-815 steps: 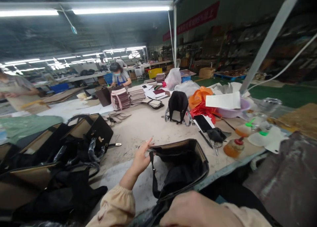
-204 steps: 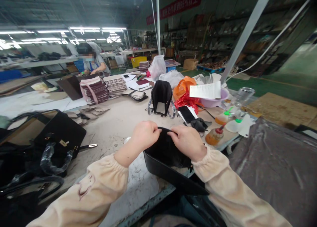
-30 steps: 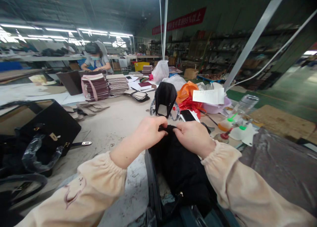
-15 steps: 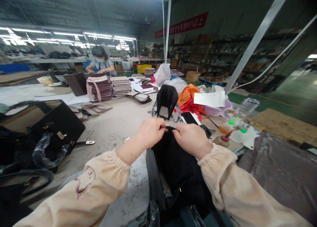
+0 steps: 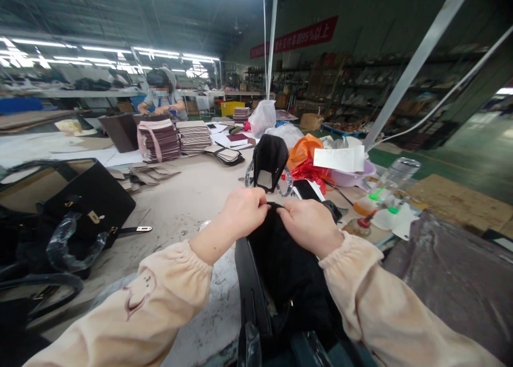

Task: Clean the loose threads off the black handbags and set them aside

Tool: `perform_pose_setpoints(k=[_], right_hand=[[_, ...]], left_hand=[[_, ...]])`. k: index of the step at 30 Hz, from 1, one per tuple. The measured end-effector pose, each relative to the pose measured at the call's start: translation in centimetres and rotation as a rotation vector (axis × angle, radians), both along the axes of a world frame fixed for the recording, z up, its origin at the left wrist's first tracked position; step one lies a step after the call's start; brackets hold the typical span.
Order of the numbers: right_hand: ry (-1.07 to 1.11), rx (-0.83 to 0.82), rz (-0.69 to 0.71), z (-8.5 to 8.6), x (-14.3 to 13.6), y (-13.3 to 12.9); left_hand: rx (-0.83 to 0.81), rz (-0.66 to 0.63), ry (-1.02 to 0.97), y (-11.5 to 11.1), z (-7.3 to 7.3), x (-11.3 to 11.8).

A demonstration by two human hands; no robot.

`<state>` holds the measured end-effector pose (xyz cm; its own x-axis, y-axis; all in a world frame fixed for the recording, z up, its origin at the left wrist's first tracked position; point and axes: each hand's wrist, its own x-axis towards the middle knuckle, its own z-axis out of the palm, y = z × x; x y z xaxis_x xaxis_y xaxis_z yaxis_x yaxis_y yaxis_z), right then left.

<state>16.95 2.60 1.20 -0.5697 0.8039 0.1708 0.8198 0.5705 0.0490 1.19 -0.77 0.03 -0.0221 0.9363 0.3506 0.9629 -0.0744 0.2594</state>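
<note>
In the head view a black handbag (image 5: 296, 265) lies in front of me, its mouth facing up and its dark lining showing. My left hand (image 5: 245, 211) is closed on the far end of its rim, thumb and fingers pinched together. Close beside it, my right hand (image 5: 308, 224) pinches the same rim from the right. A small gap separates the two hands. Just beyond them stands a smaller black bag (image 5: 269, 161) with plastic-wrapped handles. Another black handbag (image 5: 92, 207) with a metal clasp sits at the left, its strap sticking out over the table.
Stacks of bag panels (image 5: 158, 142) stand across the table (image 5: 184, 196), with a seated co-worker (image 5: 160, 97) behind them. To the right are an orange plastic bag (image 5: 306, 149), a phone (image 5: 306, 189), squeeze bottles (image 5: 371, 198) and a clear jar (image 5: 401, 169). A slanted metal post (image 5: 417, 68) rises at the right.
Both hands stay pinched on the bag's rim, with barely any shift. The surroundings at the left slide slightly leftward and up as the view moves a little.
</note>
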Motion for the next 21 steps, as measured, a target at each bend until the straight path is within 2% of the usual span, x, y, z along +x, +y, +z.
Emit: perform_pose_setpoints(k=[21], right_hand=[[0.037,-0.049,-0.033,-0.01,-0.04,0.14]], left_hand=[[-0.012,0.011,-0.064,0.12,-0.03,0.16]])
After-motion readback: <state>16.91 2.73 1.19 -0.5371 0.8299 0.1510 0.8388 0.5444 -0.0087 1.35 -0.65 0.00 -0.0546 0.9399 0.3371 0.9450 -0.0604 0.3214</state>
